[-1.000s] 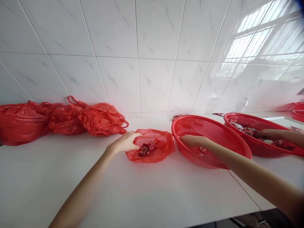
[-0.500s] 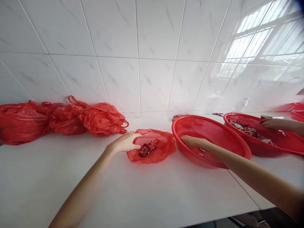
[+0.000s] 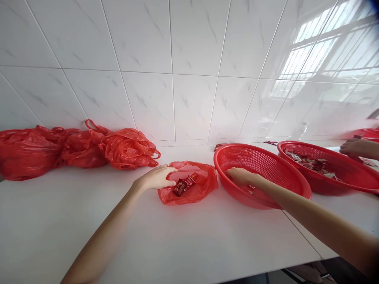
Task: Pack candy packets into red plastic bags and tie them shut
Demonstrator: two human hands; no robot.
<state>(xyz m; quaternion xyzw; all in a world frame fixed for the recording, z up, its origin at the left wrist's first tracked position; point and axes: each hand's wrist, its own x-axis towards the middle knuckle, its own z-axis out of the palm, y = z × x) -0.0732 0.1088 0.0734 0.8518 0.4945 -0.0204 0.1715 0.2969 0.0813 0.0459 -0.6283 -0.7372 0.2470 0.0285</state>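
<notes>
My left hand (image 3: 156, 177) is closed on the left rim of a red plastic bag (image 3: 204, 193), its thumb reaching over the opening. The bag lies spread open, and a few small packets (image 3: 184, 185) in dark red and bright red wrappers are inside it. Right of the bag stands a red perforated basket (image 3: 262, 152), tilted a little. Inside its left part is my right hand (image 3: 240, 176), fingers curled down; what they grip is hidden. Small packets (image 3: 251, 190) show beneath the right wrist.
Several full red bags (image 3: 127, 148) stand along the tiled wall at left. A second red basket (image 3: 340, 188) with many small packets is at right, where another person's hand (image 3: 359, 148) reaches over. A few wrappers (image 3: 222, 146) lie behind the near basket. The table's front edge is below.
The other person's hand has lifted out of the far basket and moved right. My right hand's fingers have curled more inside the near basket. My left hand stays on the bag.
</notes>
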